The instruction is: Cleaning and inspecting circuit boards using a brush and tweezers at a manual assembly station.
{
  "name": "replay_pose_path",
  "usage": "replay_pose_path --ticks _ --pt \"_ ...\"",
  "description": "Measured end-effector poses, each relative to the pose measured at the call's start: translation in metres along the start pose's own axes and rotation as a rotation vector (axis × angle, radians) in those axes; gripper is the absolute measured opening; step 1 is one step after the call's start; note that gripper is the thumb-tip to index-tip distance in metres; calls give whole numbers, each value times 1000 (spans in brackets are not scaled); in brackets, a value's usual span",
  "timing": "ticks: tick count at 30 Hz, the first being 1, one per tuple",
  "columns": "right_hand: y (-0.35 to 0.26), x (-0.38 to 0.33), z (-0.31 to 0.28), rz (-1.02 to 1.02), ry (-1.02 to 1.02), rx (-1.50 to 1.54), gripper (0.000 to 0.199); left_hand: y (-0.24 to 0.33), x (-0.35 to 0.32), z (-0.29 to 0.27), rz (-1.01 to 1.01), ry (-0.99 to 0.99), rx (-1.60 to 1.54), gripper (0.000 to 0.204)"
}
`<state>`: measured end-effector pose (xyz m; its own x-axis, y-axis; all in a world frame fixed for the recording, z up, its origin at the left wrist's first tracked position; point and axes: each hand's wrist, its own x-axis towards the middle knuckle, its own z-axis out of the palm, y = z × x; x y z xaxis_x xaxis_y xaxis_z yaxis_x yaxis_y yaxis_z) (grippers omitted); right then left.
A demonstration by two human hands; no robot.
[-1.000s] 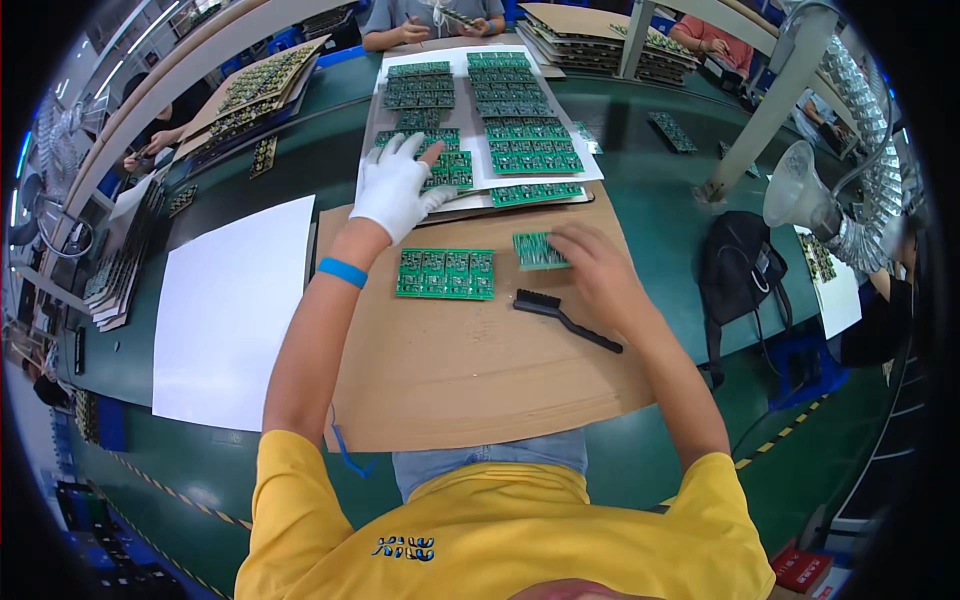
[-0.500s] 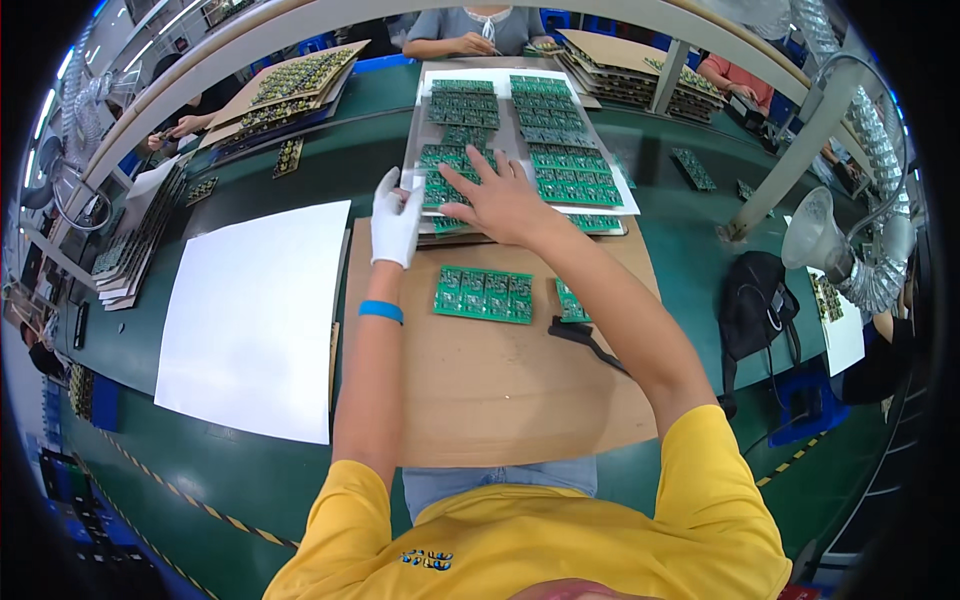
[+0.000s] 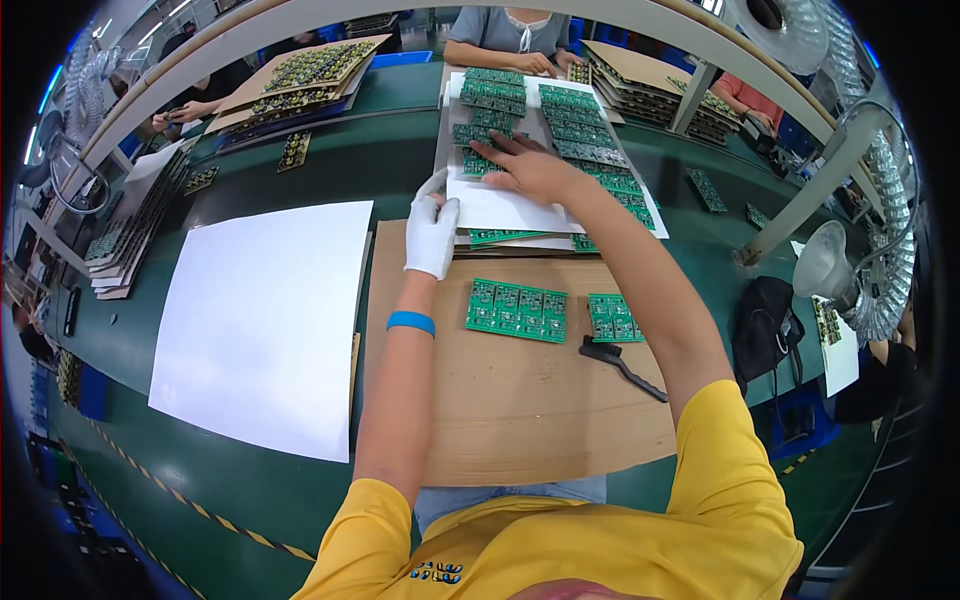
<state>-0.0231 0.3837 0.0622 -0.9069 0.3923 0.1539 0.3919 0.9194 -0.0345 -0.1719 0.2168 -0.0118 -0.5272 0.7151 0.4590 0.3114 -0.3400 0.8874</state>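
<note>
A white sheet (image 3: 500,206) carries two columns of green circuit boards (image 3: 600,155) and lies on a stack at the far side of the cardboard (image 3: 500,420). My right hand (image 3: 535,172) rests on the left column's boards, fingers spread and palm down. In a white glove, my left hand (image 3: 432,238) is at the sheet's near left corner, its fingers bent round the edge. More boards peek out below the sheet. On the cardboard lie a green board panel (image 3: 516,311) and a second panel (image 3: 614,318), partly behind my right forearm. A black brush (image 3: 625,368) is beside it.
A large white sheet (image 3: 260,330) lies to the left. Stacks of boards on cardboard (image 3: 310,80) stand at the far left and far right. A metal post (image 3: 820,180) and a fume hose nozzle (image 3: 826,262) rise on the right. A person sits opposite, hands on the table.
My right hand and the near boards of the left column have moved away from me, baring white sheet. My left hand's fingers have closed in at the sheet's corner. The whole view has shifted slightly.
</note>
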Motion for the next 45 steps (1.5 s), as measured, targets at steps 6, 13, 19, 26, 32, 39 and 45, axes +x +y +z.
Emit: replay_pose_path --ticks 6,13,19,26,32,39,45 --pt "-13 -23 -12 9 379 -75 64 -11 2 -3 30 16 -33 21" --pt "-88 -251 -36 126 249 -1 32 -4 -5 -1 47 41 -21 16" --pt "-77 -281 -18 -18 219 -57 30 7 -11 4 -87 6 -90 15" --pt "-81 -223 -45 370 349 596 33 -1 -4 -4 19 69 -32 21" --pt "-86 -95 -33 -104 519 23 29 5 -4 0 11 44 -26 12" --pt "-70 -61 24 -126 554 -8 41 -13 -6 3 -53 22 -164 38" --pt "-12 -83 -31 205 672 390 41 -10 -8 -11 -64 71 -111 40"
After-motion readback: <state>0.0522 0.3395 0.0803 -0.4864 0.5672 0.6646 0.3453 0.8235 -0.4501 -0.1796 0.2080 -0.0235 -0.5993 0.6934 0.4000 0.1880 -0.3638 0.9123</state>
